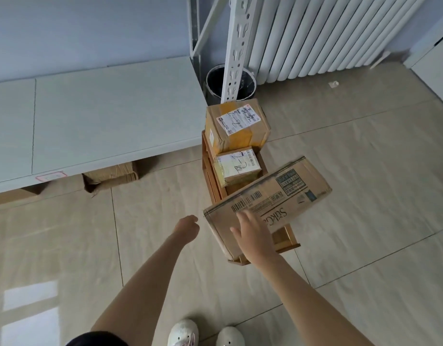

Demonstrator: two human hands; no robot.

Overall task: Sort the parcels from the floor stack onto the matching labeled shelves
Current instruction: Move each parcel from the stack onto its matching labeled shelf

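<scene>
Both arms bare from the frame's lower edge to the wrists; no sleeves, watch, bracelet or rings visible. Left hand (188,227) and right hand (252,233) ungloved. A strip of dark, near-black garment (98,339) shows at the bottom edge, beside the left arm; type of garment cannot be told. Feet in white slippers (183,333) with rounded toes; the left one carries a faint pinkish mark on top.

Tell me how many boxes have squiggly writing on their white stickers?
2. The bigger taped box sits at the far end of the wooden rack, and the small box lies just in front of it. Other boxes' stickers may be hidden.
</scene>
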